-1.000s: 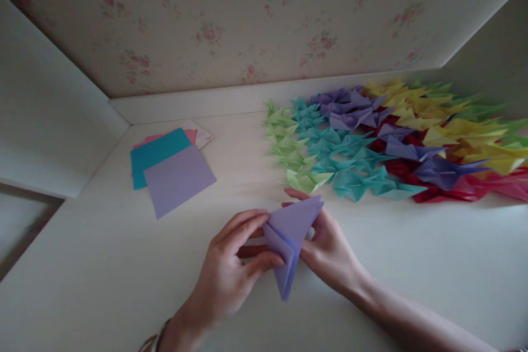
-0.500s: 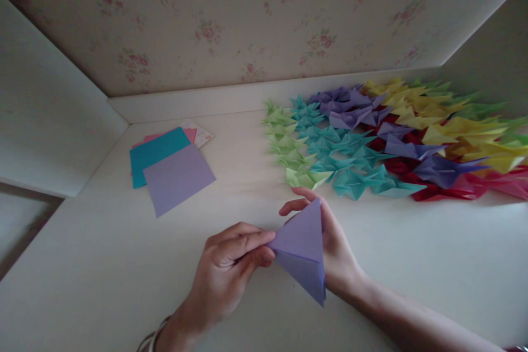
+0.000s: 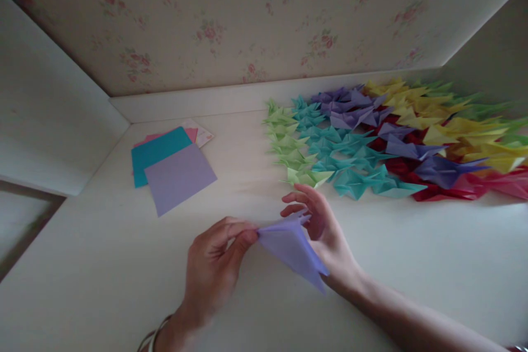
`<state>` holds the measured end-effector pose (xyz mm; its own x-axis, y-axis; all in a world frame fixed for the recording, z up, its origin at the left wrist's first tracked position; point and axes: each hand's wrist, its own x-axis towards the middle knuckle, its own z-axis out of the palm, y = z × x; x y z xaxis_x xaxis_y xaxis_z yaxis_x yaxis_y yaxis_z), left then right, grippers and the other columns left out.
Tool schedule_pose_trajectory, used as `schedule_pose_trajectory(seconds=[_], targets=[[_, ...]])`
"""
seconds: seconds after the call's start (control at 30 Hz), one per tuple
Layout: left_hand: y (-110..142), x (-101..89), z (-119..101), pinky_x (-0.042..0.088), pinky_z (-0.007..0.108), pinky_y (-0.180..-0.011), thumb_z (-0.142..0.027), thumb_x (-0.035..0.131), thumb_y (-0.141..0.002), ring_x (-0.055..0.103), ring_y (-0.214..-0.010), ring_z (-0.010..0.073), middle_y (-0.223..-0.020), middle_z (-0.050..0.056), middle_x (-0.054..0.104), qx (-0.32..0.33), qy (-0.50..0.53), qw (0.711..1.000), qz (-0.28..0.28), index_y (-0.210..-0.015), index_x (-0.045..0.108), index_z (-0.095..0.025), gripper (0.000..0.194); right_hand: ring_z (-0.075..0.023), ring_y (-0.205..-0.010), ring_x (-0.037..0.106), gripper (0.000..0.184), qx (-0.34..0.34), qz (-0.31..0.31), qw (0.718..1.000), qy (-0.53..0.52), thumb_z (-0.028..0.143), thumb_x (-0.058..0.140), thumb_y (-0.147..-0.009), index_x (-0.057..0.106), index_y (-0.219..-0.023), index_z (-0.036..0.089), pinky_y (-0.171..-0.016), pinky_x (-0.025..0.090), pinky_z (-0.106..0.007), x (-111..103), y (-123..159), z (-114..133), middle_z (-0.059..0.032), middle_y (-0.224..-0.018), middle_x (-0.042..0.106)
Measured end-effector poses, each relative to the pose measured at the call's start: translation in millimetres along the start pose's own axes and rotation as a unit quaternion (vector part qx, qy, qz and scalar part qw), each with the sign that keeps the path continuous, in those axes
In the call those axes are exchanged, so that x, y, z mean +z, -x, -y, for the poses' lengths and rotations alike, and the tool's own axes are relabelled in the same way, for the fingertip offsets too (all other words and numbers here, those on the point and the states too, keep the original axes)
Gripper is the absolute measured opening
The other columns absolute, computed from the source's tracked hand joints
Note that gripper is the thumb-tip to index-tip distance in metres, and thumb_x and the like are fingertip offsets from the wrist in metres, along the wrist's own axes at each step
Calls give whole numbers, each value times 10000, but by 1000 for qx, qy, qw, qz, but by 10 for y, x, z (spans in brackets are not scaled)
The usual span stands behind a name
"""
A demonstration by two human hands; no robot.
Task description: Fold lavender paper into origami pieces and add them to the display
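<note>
A purple folded sheet of origami paper hangs in the air over the white tabletop, tilted with its layers spread at the right side. Between thumb and fingers, my left hand pinches its narrow left tip. My right hand is just behind the paper's wide end, fingers apart and loosely curled. Part of that palm and the thumb are hidden by the paper, and I see no grip on it.
To the left lies a small pile of square paper, with a lilac sheet and a teal sheet on top. Rows of folded paper cranes in several colours fill the back right. Behind stands a floral wall.
My left hand has moved slightly left with the purple folded paper. The paper has turned from a flat triangle facing me to a tilted one with its flaps parted.
</note>
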<state>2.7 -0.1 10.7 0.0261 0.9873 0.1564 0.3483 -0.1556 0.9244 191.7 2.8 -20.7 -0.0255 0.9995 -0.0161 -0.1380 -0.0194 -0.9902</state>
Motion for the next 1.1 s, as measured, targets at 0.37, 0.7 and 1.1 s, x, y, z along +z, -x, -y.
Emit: schedule_pose_trajectory(seconds=[0.37,0.7,1.1], targets=[[0,129,102,480,231,-486,-498,498,-957,592,-518,142,-624,-34,594,-172,90,981,32,-944,577,-202,306,-169,-631,613,181,114,154,977,96,238,561,-837,682,-728,157,-569,453,-244,32,1,114,-16,-683,669],[-25,74,15,386,197,-467,-482,610,-886,522,-548,130,-619,-22,581,-163,39,985,32,-822,639,-186,304,-153,-674,576,144,104,228,964,90,117,563,-815,697,-838,166,-622,432,-243,31,24,92,1,-719,648],[-74,38,143,461,234,-670,-455,489,-970,607,-807,186,-916,35,669,-137,31,989,49,-999,659,-212,298,-115,-616,545,546,40,184,979,82,78,541,-841,523,-1355,263,-526,399,-215,-57,31,35,-3,-791,623]])
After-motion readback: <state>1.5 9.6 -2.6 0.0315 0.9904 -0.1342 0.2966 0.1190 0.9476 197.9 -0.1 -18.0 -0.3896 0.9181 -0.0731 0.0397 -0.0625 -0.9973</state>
